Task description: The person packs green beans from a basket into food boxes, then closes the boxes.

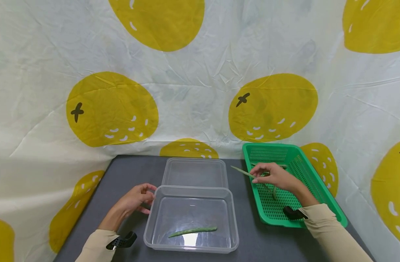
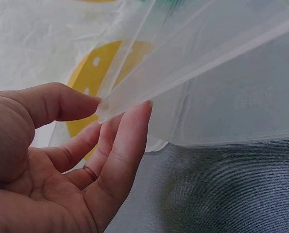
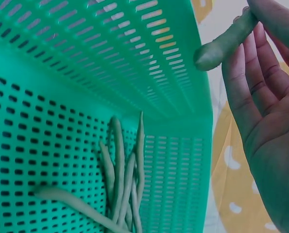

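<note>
Soft, even light fills the head view, leaving a white glare patch on the clear container (image 1: 191,213) and faint shadows on the dark bench (image 1: 138,169); wide-angle stretch shows toward the edges. Both wrist views look dimmer, hazy and slightly soft

I'm looking at a creased white cloth backdrop (image 1: 193,109) across the head view, and big yellow fruit prints (image 1: 273,109) are all over it, white flecks on most, dark crosses on two! In front sits my dark grey worktop (image 1: 134,169), its fine ribbing showing at left wrist.
</note>
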The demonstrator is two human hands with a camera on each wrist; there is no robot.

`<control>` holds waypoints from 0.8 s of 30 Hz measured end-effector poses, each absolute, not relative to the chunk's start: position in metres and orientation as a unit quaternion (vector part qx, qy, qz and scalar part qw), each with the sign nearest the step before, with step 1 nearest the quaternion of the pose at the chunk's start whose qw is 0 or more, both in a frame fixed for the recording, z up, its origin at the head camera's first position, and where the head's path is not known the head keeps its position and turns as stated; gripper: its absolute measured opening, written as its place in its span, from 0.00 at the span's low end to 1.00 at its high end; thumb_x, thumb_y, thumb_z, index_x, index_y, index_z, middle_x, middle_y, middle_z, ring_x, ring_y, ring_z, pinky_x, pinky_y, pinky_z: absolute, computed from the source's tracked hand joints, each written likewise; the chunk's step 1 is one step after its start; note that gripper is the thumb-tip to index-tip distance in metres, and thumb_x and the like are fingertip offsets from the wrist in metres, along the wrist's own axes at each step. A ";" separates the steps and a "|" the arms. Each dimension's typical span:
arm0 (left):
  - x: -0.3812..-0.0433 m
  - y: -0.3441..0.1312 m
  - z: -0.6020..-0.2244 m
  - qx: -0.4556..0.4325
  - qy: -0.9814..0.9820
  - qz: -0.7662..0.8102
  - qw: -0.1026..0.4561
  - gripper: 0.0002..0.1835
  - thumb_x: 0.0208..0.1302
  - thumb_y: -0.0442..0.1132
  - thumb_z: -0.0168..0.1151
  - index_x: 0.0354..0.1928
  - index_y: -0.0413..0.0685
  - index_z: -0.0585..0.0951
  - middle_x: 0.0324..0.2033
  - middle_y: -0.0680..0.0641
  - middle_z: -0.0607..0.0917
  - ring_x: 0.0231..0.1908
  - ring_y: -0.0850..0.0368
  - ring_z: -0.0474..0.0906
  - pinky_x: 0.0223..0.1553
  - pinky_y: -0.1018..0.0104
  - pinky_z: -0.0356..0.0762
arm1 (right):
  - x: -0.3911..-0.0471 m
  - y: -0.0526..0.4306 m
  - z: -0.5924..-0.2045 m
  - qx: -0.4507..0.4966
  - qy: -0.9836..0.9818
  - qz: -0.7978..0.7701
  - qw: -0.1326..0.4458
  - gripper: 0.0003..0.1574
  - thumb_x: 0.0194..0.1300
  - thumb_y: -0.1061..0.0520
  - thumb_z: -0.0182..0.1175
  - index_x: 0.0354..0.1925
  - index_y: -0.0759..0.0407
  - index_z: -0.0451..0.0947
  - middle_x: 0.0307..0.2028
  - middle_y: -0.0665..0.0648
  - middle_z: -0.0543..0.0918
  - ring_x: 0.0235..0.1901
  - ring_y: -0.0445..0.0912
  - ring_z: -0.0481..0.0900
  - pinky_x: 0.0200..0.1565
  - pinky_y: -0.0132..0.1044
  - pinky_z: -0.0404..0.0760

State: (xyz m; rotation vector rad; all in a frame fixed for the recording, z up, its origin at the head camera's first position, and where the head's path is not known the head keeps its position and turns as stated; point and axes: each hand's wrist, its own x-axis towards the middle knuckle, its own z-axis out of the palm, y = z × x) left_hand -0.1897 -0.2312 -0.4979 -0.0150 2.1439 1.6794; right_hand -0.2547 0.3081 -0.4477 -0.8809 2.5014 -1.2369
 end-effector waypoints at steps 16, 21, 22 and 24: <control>-0.190 -0.231 -0.501 0.003 0.768 0.607 0.206 0.24 0.68 0.34 0.58 0.63 0.31 0.69 0.41 0.39 0.79 0.36 0.48 0.81 0.32 0.51 0.86 | -0.249 0.284 -0.442 -0.321 0.842 -0.417 0.122 0.15 0.67 0.54 0.68 0.51 0.53 0.83 0.41 0.56 0.85 0.38 0.46 0.81 0.39 0.37 0.83; -0.189 -0.230 -0.504 0.000 0.768 0.608 0.199 0.23 0.68 0.33 0.58 0.62 0.31 0.69 0.40 0.39 0.79 0.36 0.48 0.81 0.32 0.51 0.86 | -0.247 0.277 -0.442 -0.342 0.833 -0.420 0.115 0.14 0.66 0.55 0.68 0.50 0.53 0.83 0.43 0.60 0.84 0.39 0.44 0.81 0.39 0.36 0.83; -0.189 -0.230 -0.505 0.002 0.769 0.608 0.198 0.24 0.68 0.33 0.57 0.62 0.30 0.69 0.40 0.38 0.80 0.36 0.49 0.82 0.32 0.50 0.86 | -0.246 0.275 -0.442 -0.346 0.831 -0.420 0.113 0.13 0.66 0.55 0.68 0.49 0.51 0.83 0.42 0.60 0.84 0.38 0.44 0.81 0.39 0.36 0.83; -0.188 -0.230 -0.505 0.001 0.770 0.608 0.196 0.24 0.68 0.33 0.57 0.62 0.31 0.69 0.40 0.38 0.80 0.36 0.49 0.82 0.32 0.50 0.86 | -0.246 0.272 -0.443 -0.355 0.827 -0.421 0.112 0.13 0.66 0.55 0.69 0.49 0.49 0.83 0.41 0.58 0.84 0.38 0.44 0.80 0.38 0.37 0.83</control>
